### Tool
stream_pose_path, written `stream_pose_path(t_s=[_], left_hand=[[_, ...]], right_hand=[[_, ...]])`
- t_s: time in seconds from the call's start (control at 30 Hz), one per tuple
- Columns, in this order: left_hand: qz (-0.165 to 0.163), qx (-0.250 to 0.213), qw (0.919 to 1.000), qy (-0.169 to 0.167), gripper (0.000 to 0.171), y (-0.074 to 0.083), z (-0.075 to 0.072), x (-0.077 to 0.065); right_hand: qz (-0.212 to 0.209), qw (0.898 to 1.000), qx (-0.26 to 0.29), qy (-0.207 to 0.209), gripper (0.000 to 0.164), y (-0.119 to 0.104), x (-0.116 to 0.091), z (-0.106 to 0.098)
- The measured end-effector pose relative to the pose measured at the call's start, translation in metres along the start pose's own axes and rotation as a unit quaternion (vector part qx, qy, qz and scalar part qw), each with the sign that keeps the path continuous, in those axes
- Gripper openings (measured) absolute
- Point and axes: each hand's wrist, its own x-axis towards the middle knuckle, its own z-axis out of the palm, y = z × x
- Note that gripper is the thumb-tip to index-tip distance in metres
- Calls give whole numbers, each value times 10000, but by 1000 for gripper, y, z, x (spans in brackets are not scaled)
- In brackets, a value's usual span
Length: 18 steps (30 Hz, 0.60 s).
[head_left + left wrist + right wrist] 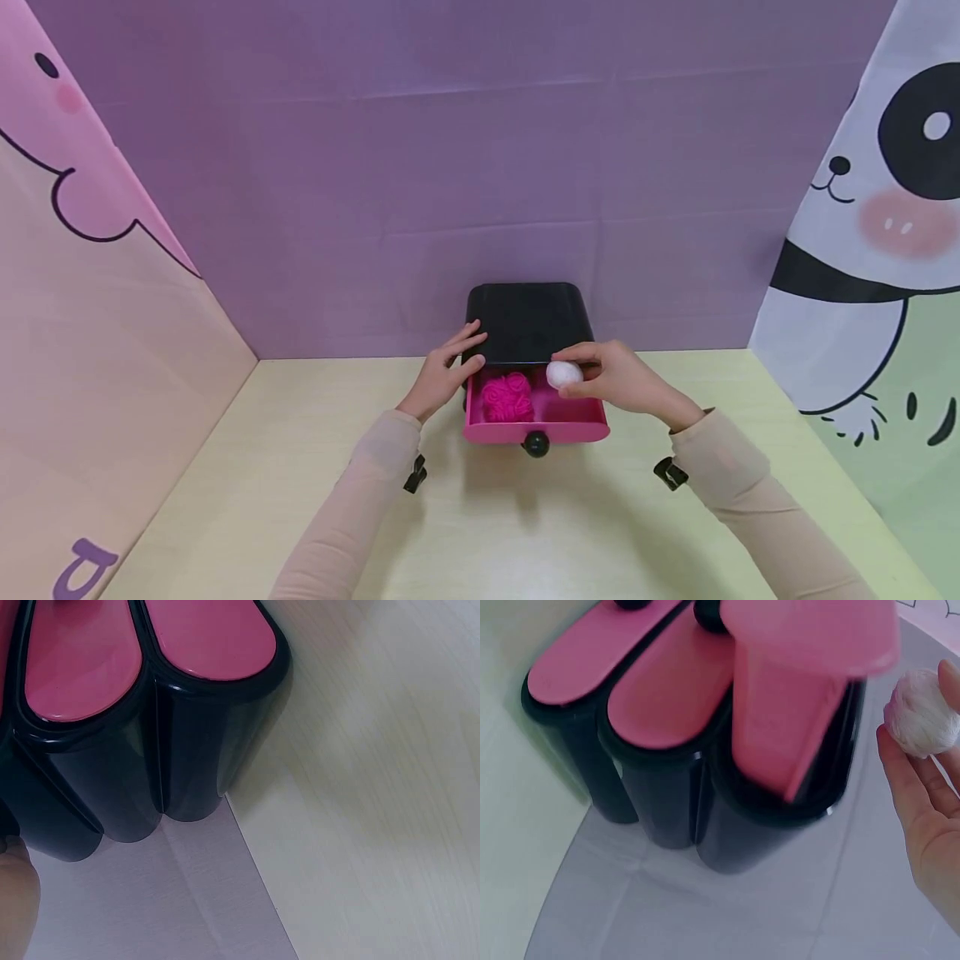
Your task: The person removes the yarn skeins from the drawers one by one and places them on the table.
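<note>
A small black drawer cabinet (531, 321) has its pink top drawer (558, 432) pulled out, with a round black knob (536, 444) on the front. Bright pink yarn (507, 397) lies in the drawer's left part. My right hand (626, 377) pinches a white ball of yarn (563, 374) between thumb and fingers over the drawer's right part; the right wrist view shows the white ball (922, 712) too. With fingers extended, my left hand (444, 375) rests on the cabinet's left edge. Only a bit of that hand (16, 904) enters the left wrist view.
Two lower drawers, including the bottom pink one (214, 637), are closed. The cabinet stands on a pale wood table (315, 467) against a purple backdrop (480, 167). Printed side panels, one with a panda (847, 333), flank the table.
</note>
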Motion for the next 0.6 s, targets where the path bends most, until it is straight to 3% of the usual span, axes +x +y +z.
stream_pose_path(t_s=[0.13, 0.37, 0.6], left_hand=[[57, -11, 10000, 57, 45, -15, 1, 6], [191, 73, 9996, 172, 43, -15, 2, 6], [166, 98, 9997, 174, 45, -15, 1, 4]], right_hand=[[161, 9998, 52, 96, 44, 0, -4, -10], [393, 9984, 197, 357, 50, 7, -13, -29], [313, 9975, -73, 631, 50, 29, -16, -40]])
